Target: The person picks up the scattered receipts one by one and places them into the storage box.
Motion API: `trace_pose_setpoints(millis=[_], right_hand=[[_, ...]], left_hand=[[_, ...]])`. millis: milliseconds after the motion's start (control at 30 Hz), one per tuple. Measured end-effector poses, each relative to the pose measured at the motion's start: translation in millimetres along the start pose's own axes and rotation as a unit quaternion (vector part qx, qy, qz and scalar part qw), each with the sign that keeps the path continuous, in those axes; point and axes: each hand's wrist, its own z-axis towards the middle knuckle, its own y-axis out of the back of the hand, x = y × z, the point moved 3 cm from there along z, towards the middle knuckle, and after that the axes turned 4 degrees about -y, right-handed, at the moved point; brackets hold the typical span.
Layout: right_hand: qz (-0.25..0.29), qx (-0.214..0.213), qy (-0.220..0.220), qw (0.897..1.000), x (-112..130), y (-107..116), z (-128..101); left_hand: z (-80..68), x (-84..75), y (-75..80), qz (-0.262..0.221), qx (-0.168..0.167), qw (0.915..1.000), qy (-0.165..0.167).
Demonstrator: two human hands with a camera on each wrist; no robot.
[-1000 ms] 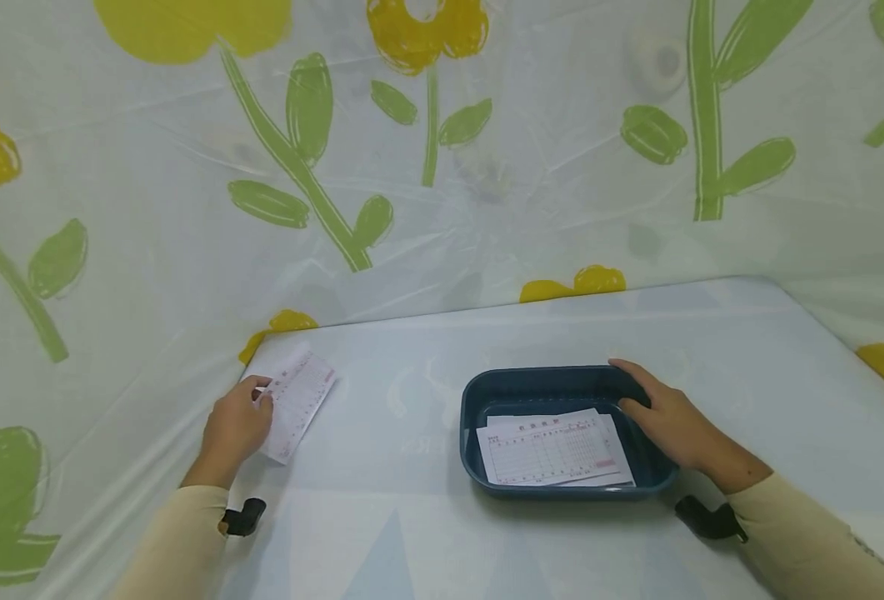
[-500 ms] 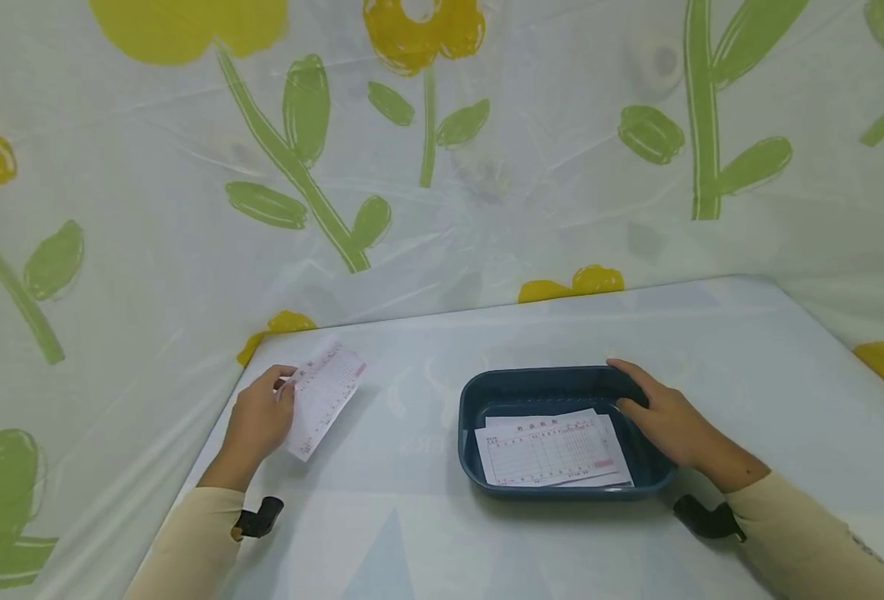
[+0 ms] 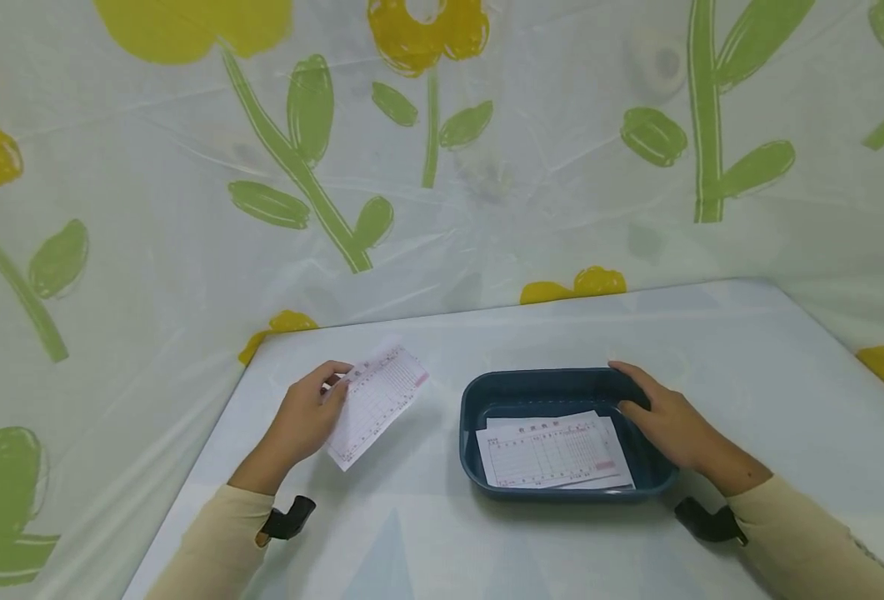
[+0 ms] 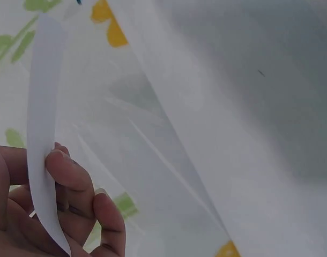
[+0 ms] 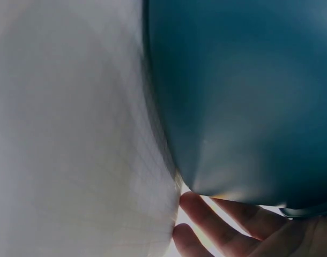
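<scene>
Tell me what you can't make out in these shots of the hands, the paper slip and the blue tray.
- Print on the slip and the tray's papers: too small, head view.
- Slip's face: edge-on, left wrist view.
- Right hand grip on the tray: blurred, cut off, right wrist view.
- Lower papers: covered by the top sheet.

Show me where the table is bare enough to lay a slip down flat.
Bare table lies behind and to the right of the blue tray, and in front of it, between the sleeves. The gap between tray and the slip in the left hand is narrower. The tray is crowded: forms cover its floor and the right hand grips its rim.
</scene>
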Motion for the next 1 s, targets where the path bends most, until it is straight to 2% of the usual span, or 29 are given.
trace_pose_setpoints(millis=[233, 433, 533, 700, 1000], right_hand=[[-0.006, -0.003, 0.002, 1.0, 0.2, 1.2, 1.1], [0.001, 0.004, -0.001, 1.0, -1.5, 0.0, -0.7], [-0.001, 0.002, 0.002, 1.0, -0.5, 0.6, -0.4], [0.0, 0.003, 0.003, 1.0, 1.1, 0.5, 0.1], [-0.006, -0.002, 0.002, 1.0, 1.2, -0.8, 0.1]], left_hand=[[3.0, -37.4, -17.3, -0.022, 0.032, 0.9975, -0.059], [9.8, -62.2, -37.8, -0.021, 0.057, 0.9934, -0.098], [13.0, -72.6, -47.0, -0.019, 0.065, 0.9914, -0.112], [17.4, -86.9, -63.2, -0.019, 0.095, 0.9853, -0.141], [26.0, -108.9, -90.7, 0.012, 0.133, 0.9741, -0.183]])
